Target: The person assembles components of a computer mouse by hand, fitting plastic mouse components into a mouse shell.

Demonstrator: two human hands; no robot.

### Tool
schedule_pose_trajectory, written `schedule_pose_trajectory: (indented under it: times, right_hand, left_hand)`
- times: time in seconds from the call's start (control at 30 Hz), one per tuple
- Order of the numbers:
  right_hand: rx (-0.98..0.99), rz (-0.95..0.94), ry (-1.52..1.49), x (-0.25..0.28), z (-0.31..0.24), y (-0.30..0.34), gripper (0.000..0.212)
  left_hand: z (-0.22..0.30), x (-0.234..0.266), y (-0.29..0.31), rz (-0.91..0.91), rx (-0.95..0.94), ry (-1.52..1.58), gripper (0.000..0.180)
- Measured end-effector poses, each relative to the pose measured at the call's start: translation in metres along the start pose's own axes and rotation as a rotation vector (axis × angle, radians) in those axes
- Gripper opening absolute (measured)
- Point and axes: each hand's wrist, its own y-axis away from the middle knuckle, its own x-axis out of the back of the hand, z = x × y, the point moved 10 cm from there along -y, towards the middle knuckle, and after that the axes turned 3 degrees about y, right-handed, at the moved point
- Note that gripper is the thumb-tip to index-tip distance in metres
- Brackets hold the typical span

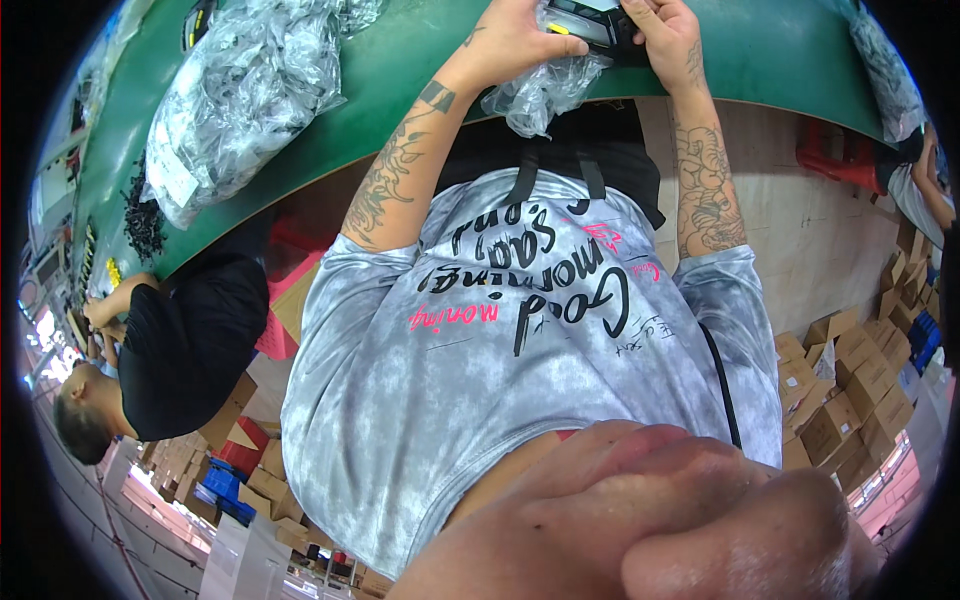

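Note:
At the top edge, my left hand (512, 38) is closed on a small black boxy item (585, 28) with a yellow mark and a pale, shiny face. My right hand (662, 28) grips its other side, thumb on the upper right corner. The item's far end is cut off by the picture's edge, so its exact kind cannot be made out. Crumpled clear plastic wrapping (545, 95) hangs just under it, over the near edge of the green table (400, 90).
A big clear bag of wrapped pieces (240, 110) lies to the left, near small black parts (143, 215) and another black-and-yellow item (198, 25). A co-worker in black (190, 350) sits at left. Cartons (850, 410) and a red stool (840, 155) stand at right.

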Motion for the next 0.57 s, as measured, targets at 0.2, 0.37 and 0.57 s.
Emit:
schedule_pose_trajectory:
  times: [0.2, 0.37, 0.57]
  right_hand:
    - [0.138, -0.165, -0.068, -0.003, -0.011, 0.004, 0.048]
    - [0.226, -0.046, 0.067, 0.002, -0.013, 0.010, 0.040]
    - [0.269, -0.177, -0.127, 0.003, -0.013, 0.004, 0.045]
  left_hand:
    - [-0.018, -0.009, -0.005, -0.046, 0.180, -0.236, 0.079]
    - [-0.031, -0.011, 0.000, 0.012, 0.097, -0.344, 0.081]
    - [-0.028, -0.016, -0.006, -0.052, 0.208, -0.330, 0.087]
